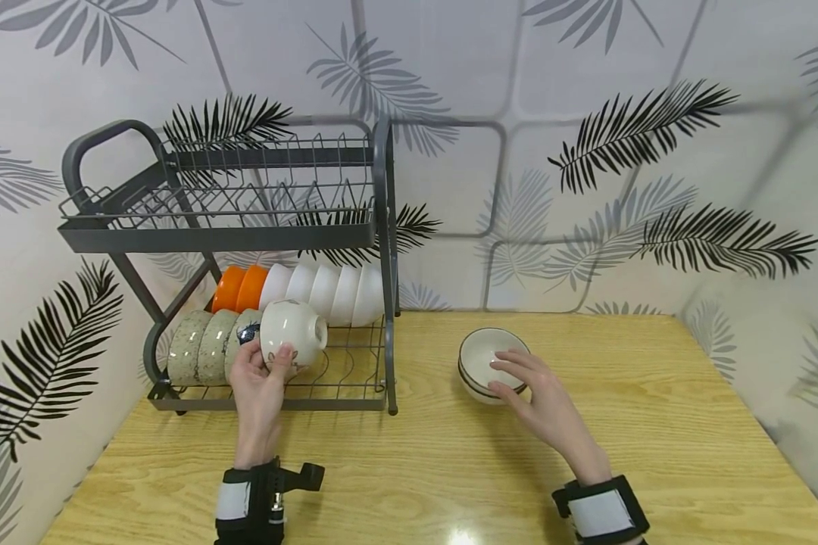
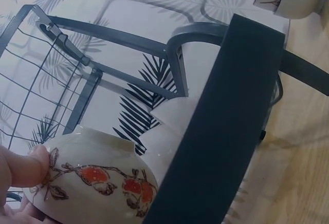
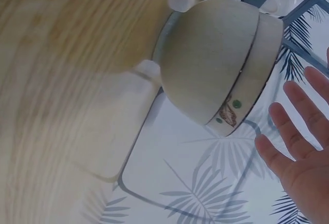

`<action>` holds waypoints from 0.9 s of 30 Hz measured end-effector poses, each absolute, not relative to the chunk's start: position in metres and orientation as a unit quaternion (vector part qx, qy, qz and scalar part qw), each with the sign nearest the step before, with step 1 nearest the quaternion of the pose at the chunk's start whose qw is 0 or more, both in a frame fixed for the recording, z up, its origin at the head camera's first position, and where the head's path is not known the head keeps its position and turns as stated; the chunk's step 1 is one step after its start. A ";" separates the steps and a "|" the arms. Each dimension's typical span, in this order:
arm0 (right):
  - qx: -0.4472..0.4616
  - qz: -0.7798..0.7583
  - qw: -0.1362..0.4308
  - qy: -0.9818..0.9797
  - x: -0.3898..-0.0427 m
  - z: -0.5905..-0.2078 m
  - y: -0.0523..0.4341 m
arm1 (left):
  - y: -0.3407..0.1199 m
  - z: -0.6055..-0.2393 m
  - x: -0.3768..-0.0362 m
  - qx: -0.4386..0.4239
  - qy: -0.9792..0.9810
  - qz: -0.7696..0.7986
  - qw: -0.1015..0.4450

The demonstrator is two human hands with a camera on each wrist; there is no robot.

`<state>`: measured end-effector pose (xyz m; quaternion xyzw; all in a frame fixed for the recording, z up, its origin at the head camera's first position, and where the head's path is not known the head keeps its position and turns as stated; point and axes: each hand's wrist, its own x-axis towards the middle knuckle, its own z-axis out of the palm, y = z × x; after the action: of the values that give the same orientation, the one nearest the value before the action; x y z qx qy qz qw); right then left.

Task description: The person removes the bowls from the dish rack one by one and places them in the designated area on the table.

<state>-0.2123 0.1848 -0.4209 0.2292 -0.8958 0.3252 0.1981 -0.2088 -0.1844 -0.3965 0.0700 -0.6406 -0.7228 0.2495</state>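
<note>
On the lower tier of the dish rack, my left hand (image 1: 259,386) grips a white bowl (image 1: 288,333), thumb on its outer wall. The bowl is tipped on its side, its foot facing right. In the left wrist view, brown twigs and orange-red shapes decorate the bowl (image 2: 97,178). My right hand (image 1: 541,401) is beside two stacked cream bowls (image 1: 480,356) with dark rims, its fingers overlapping their opening in the head view. The right wrist view shows the fingers of this hand (image 3: 303,136) extended and apart from the stacked bowls (image 3: 211,59).
The two-tier dark metal rack (image 1: 266,405) stands at the left, against the patterned wall. Speckled bowls (image 1: 189,348) stand on edge at its lower front left. Behind them is a row of orange bowls (image 1: 228,288) and several white bowls (image 1: 344,295). The wooden table (image 1: 409,469) extends right.
</note>
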 end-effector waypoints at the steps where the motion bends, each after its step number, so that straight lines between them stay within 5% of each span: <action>1: 0.232 0.327 0.204 -0.893 -0.212 -0.420 0.185 | -0.184 -0.396 -0.208 0.066 -0.638 -0.725 0.251; 16: 0.276 0.364 0.293 -0.840 -0.201 -0.399 0.182 | -0.175 -0.385 -0.198 -0.005 -0.622 -0.734 0.271; 27: 0.296 0.402 0.299 -0.813 -0.190 -0.383 0.180 | -0.162 -0.377 -0.188 -0.112 -0.663 -0.683 0.283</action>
<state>-0.1896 0.1801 -0.3825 0.2958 -0.8131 0.4023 0.2992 -0.1877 -0.1625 -0.3775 -0.1125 -0.6635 -0.6834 0.2830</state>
